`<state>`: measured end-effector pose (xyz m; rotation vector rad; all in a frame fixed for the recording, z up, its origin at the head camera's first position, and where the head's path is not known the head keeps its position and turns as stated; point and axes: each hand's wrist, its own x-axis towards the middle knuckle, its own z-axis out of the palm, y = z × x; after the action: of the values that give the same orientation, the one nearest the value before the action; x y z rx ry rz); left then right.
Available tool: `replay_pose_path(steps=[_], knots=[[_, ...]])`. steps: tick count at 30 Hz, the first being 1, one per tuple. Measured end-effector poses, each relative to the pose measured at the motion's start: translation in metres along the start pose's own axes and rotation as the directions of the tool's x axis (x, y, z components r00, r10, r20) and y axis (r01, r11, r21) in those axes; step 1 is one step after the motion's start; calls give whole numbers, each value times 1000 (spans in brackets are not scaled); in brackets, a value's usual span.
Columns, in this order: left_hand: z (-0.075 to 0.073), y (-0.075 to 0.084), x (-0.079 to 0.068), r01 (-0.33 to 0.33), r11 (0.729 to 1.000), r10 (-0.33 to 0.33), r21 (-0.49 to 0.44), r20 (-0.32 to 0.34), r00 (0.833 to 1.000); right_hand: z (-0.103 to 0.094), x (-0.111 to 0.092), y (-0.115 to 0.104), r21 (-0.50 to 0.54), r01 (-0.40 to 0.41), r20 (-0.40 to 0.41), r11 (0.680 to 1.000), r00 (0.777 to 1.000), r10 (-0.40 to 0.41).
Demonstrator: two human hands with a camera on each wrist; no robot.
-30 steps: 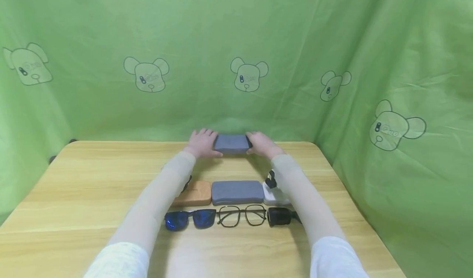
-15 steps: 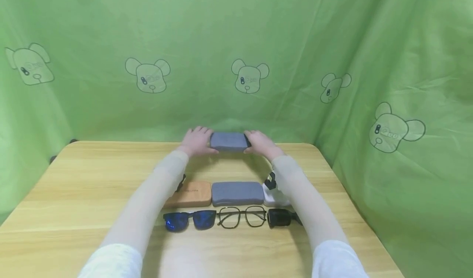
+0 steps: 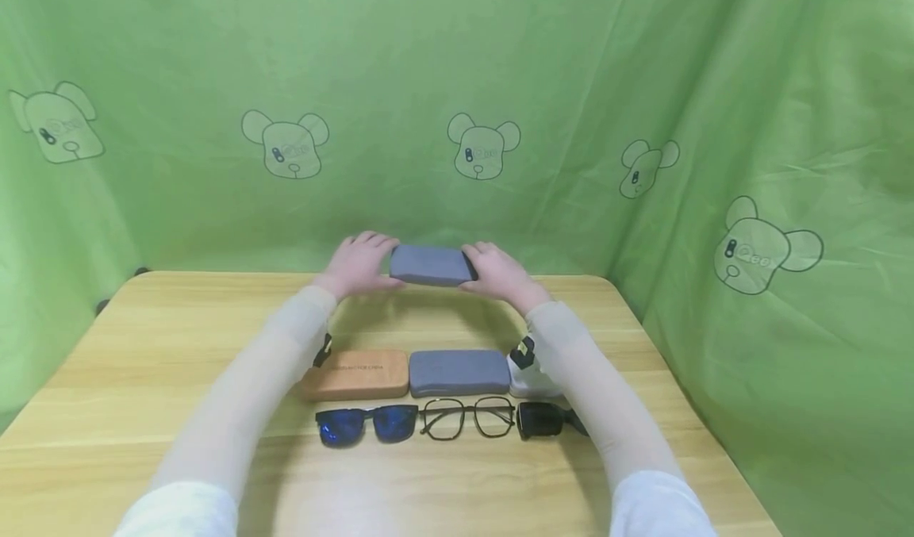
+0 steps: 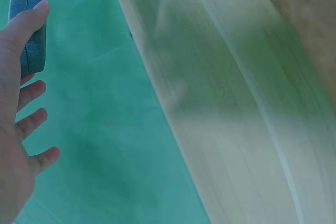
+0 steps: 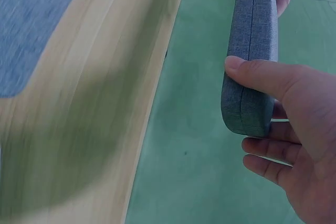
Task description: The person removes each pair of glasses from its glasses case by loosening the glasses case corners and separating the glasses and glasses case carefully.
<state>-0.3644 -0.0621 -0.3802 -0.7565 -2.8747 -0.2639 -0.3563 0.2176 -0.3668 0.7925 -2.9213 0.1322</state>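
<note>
At the far side of the table, a grey-blue glasses case point(image 3: 432, 265) is held between both hands, raised over the tabletop and slightly tilted. My left hand point(image 3: 359, 265) grips its left end; in the left wrist view the thumb lies on the case point(image 4: 34, 51) and the lower fingers spread below it. The right hand point(image 3: 502, 274) pinches the other end, its thumb across the seam of the fabric-covered case point(image 5: 251, 30). Closer in, an orange-brown glasses case point(image 3: 360, 374), a second grey-blue case point(image 3: 460, 373) and a white case point(image 3: 528, 381), partly behind my right forearm, form a row.
In front of the cases lie blue-lensed sunglasses point(image 3: 367, 426), black-framed eyeglasses point(image 3: 467, 420) and dark black eyewear point(image 3: 540, 420) partly covered by the right forearm. A green curtain point(image 3: 385, 196) hangs close behind the wooden table point(image 3: 178, 347) and along its right side.
Both hands have shifted the held case left and slightly up, tilting it a little. The left forearm has swung left, uncovering more of the orange-brown case. The row of cases and glasses stays put.
</note>
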Motion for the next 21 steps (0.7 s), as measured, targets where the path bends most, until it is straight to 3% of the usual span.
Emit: replay_pose_path(steps=[21], knots=[[-31, -21, -53, -32, 997, 25, -67, -114, 993, -16, -5, -44, 5, 97, -95, 995, 991, -97]])
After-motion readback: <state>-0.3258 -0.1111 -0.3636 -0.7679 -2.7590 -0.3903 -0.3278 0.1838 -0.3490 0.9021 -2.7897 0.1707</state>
